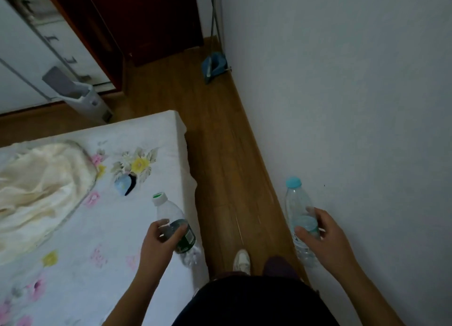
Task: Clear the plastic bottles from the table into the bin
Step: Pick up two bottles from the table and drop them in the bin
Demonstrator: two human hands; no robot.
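Narrow bedroom scene, dim light: pale grey wall [342,93] filled the right side, brown wood-plank floor [220,142] ran up the middle, dark red-brown wooden door [151,20] stood at the far end. White floral-print bed sheet [97,228] covered the bed on the left, with a crumpled cream blanket [39,184] on it near the left edge. White upright mop bucket with a grey flat mop head [83,96] leaned by the white wardrobe [19,56] beyond the bed. Blue dustpan [215,65] sat against the wall by the door. Small light-blue and black fabric item [126,185] lay on the sheet; could not tell what it was.

Person stood in the aisle, dark clothing at bottom, one white shoe [241,261] on the floor.

Left hand [161,242] was wrapped around a clear plastic bottle with white cap and dark green label [175,225], fingers closed on its middle, held over the bed's right edge, cap pointing away. Right hand [322,237] was clamped around a clear plastic bottle with light-blue cap and pale blue label [299,213], held up beside the wall, cap upward. Both bottles were off any surface.
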